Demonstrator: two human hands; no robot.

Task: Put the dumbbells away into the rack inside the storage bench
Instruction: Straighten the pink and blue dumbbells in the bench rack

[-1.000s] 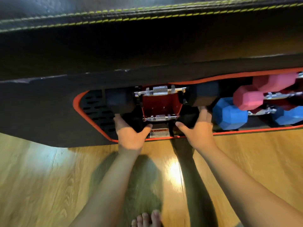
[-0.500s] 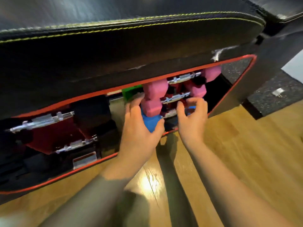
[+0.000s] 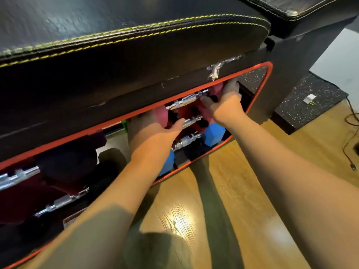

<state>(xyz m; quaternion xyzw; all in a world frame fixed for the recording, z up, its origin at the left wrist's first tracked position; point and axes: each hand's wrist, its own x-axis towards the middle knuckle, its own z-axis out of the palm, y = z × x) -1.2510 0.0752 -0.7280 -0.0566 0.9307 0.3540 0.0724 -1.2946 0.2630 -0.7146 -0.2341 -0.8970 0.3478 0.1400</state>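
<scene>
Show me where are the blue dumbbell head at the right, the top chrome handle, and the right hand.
blue dumbbell head [image 3: 214, 135], head view, on its front face.
top chrome handle [image 3: 187, 100], head view, on its knurled middle.
right hand [image 3: 226, 104], head view, on its back.

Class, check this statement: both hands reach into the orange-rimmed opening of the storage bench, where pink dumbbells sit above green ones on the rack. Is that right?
One detail is wrong. In the head view, the dumbbells below the pink dumbbells are blue dumbbells, not green. The rest stands: the left hand and right hand both reach into the orange-rimmed opening of the storage bench.
</scene>
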